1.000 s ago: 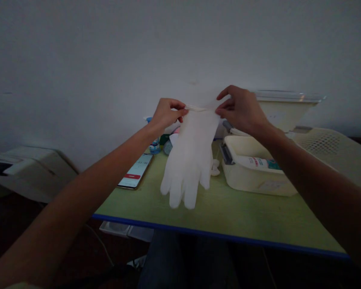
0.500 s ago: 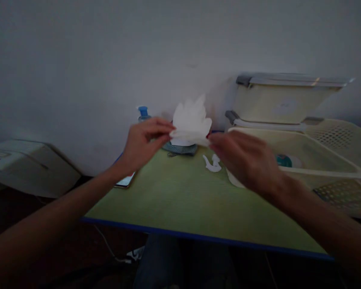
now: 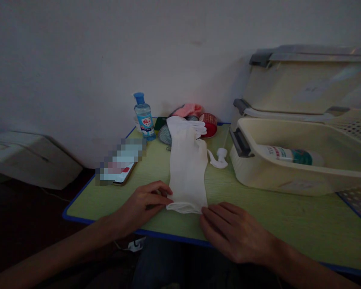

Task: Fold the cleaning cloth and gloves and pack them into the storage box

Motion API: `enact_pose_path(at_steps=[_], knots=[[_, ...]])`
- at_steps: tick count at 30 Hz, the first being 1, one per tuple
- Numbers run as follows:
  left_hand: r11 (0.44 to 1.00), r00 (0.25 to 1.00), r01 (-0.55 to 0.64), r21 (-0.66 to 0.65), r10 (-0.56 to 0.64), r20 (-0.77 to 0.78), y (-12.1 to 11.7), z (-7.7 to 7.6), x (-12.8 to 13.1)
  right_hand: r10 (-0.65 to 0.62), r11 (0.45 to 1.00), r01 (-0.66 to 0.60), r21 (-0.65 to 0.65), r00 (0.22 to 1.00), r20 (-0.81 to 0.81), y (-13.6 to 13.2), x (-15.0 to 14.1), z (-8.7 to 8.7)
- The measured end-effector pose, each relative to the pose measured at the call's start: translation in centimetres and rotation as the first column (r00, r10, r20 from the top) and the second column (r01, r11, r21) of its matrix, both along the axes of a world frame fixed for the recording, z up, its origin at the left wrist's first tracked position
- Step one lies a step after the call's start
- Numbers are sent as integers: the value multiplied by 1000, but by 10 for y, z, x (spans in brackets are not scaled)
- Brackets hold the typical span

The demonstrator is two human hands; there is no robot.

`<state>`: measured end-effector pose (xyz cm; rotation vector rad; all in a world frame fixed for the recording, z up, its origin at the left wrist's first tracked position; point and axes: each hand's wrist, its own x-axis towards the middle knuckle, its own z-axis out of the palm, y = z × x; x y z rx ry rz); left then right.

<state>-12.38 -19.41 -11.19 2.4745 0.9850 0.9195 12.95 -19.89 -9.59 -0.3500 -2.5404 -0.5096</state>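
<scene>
A pair of long white gloves (image 3: pixel 187 168) lies on the green table, cuffs toward me and fingers bunched at the far end. My left hand (image 3: pixel 144 204) pinches the left corner of the cuff edge between thumb and fingers. At the opposite corner, my right hand (image 3: pixel 233 228) grips the edge with its fingertips, its thumb mostly hidden. Several layers show at the cuff opening. Just right of the gloves lies a white pump head (image 3: pixel 219 159). Behind their far end sit a pink cloth (image 3: pixel 189 110) and a red round container (image 3: pixel 209 125).
A blue-capped bottle (image 3: pixel 145 120) stands at the back left, with a phone (image 3: pixel 120 164) in front of it. On the right is an open cream bin (image 3: pixel 276 176) holding a white-and-green bottle (image 3: pixel 291 155). The table's blue edge (image 3: pixel 183 239) runs near me.
Both hands have come down and nearer to me. The gloves, held up in the air before with their fingers pointing upward, now lie flat on the table. The view has shifted.
</scene>
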Motion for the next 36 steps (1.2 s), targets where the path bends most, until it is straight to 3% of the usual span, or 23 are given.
enact_pose_path(at_steps=[9,14,26,36], knots=[[992,971,118,-48,-126,-204,-12,2,-11,20,992,-11,-125,997,70,-19,-1,3],[979,926,192,69,-157,-344,-17,3,-15,32,981,-17,-193,997,77,-20,0,5],[976,942,131,173,-68,-330,-25,10,-3,-100,883,64,-464,994,-53,-17,8,3],[971,938,115,211,-36,-344,-22,26,-5,-175,873,96,-478,977,-124,-15,6,11]])
